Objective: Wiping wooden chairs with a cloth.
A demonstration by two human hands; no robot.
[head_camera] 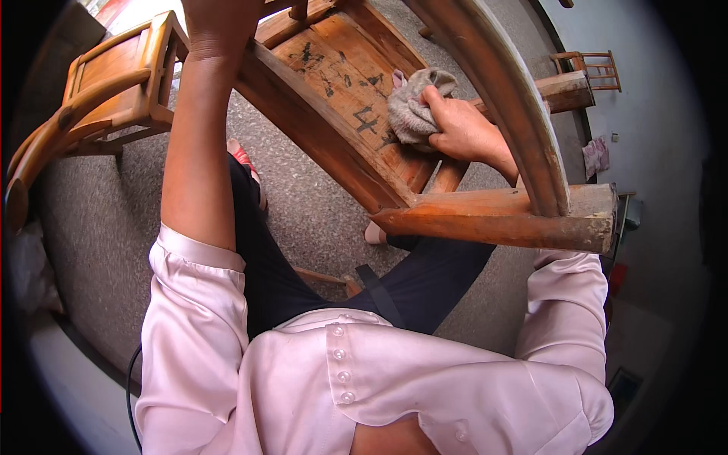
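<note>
A wooden chair is tipped over in front of me, the planked underside of its seat (333, 74) facing me with dark painted marks on it. My right hand (463, 128) grips a bunched grey cloth (418, 108) against those planks, near a corner of the seat frame. The right forearm passes behind a curved wooden rail (512, 85) and a thick leg (500, 219) of the chair. My left hand (219, 25) reaches up beside the chair's far end; only its wrist end shows, and its fingers are cut off by the top edge.
Another wooden chair (114, 85) with curved arms stands at the left. A small wooden chair (597, 71) is near the wall on the right, with a pinkish cloth (596, 156) close by. My legs (432, 278) straddle the speckled floor (307, 199) under the tipped chair.
</note>
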